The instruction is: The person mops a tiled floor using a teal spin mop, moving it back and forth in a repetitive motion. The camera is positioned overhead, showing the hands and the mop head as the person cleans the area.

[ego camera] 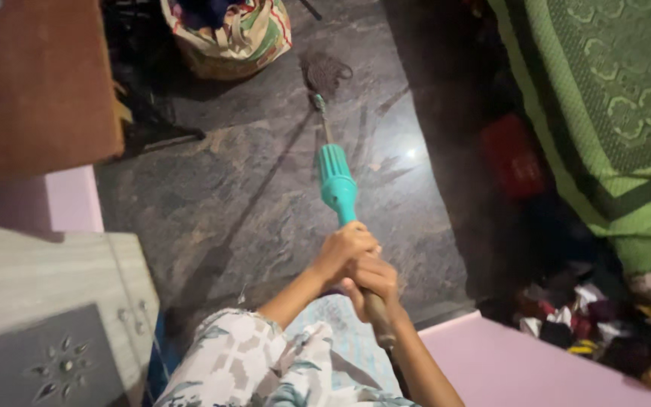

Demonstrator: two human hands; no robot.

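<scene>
Head view shows the left hand (344,252) and right hand (373,280) stacked, fingers wrapped tight around a mop handle (337,185) at center; its mop head (327,74) rests on the dark stone floor (242,196) toward twelve o'clock.

- The dark grey stone floor (265,196) carries the dark mop head (327,75), flat against it.
- A patterned cloth bag (227,34) sits on it near the top.
- A heap of mixed clothes (604,324) lies at lower right.
- A red object (514,154) rests beside the green bed cover (612,98).
</scene>
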